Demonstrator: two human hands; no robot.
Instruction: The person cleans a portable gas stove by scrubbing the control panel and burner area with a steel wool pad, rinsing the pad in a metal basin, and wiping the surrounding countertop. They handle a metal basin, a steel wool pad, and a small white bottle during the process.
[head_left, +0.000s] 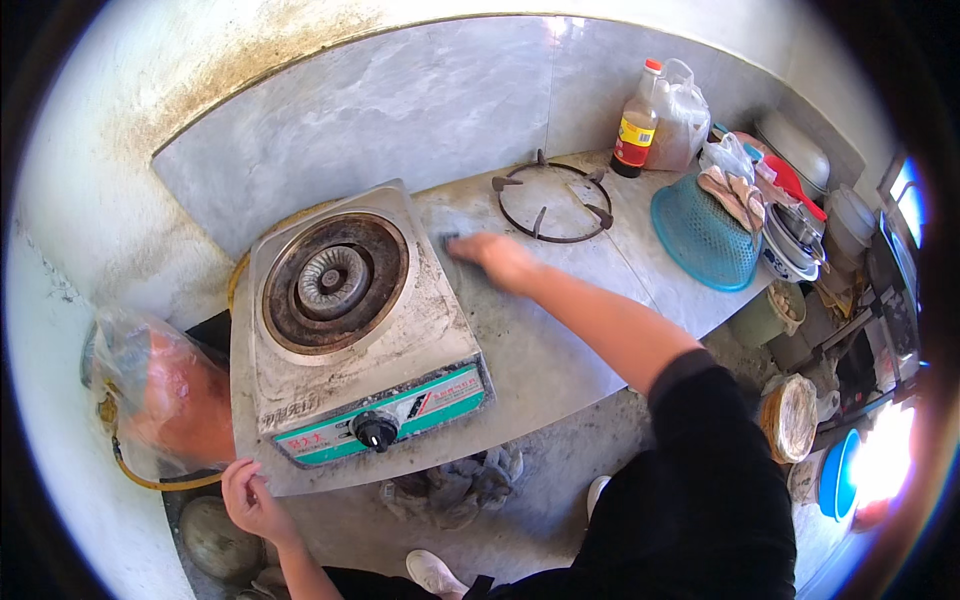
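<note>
My right hand (491, 259) reaches across the stone countertop (540, 322), just right of the gas stove. Its fingers are on a small dark pad or cloth (450, 240), mostly covered and blurred, pressed to the counter. The single-burner gas stove (442, 315) has a stained metal top, an exposed burner (332, 277) and a black knob (375, 431) on its green front panel. Off the stove, a round iron pan support (555, 239) lies on the counter beyond my right hand. By the counter's front left corner, my left hand (251, 499) hangs loosely curled, holding nothing visible.
A sauce bottle (637, 124) and a plastic bag (682, 120) stand against the backsplash. Further right are an overturned blue basket (701, 232) and stacked bowls (791, 247). A yellow gas hose (161, 486) runs by a plastic-covered orange object (176, 390). Crumpled cloths or bags (461, 487) lie below.
</note>
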